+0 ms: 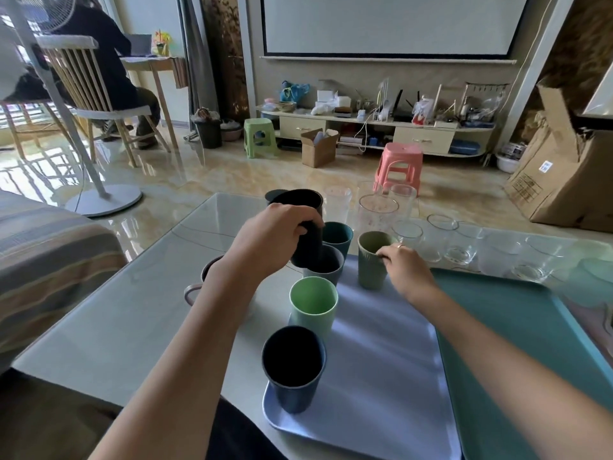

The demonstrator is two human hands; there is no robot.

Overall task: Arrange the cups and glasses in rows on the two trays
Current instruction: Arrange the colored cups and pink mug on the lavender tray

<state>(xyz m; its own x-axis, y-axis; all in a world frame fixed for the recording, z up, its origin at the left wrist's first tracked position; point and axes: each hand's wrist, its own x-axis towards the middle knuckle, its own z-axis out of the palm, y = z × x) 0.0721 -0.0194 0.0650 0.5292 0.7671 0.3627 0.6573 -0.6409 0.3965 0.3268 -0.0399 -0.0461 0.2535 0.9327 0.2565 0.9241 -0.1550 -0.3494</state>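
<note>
A lilac tray [381, 376] lies in front of me with a teal tray [517, 343] to its right. Along the lilac tray's left side stand a dark blue cup [293, 370], a light green cup [313, 307], a grey-blue cup [326, 265] and a teal cup [338, 237]. My left hand [275, 237] grips a black cup [306, 227], tilted, its base over the grey-blue cup. My right hand [403, 268] pinches the rim of an olive green cup [371, 260] standing at the lilac tray's far edge.
Several clear glasses [461, 240] stand on the glass table beyond the trays, taller ones [378, 210] behind. A metal mug [199, 280] sits left of my left arm. A sofa edge is at left; a person sits at a desk far left.
</note>
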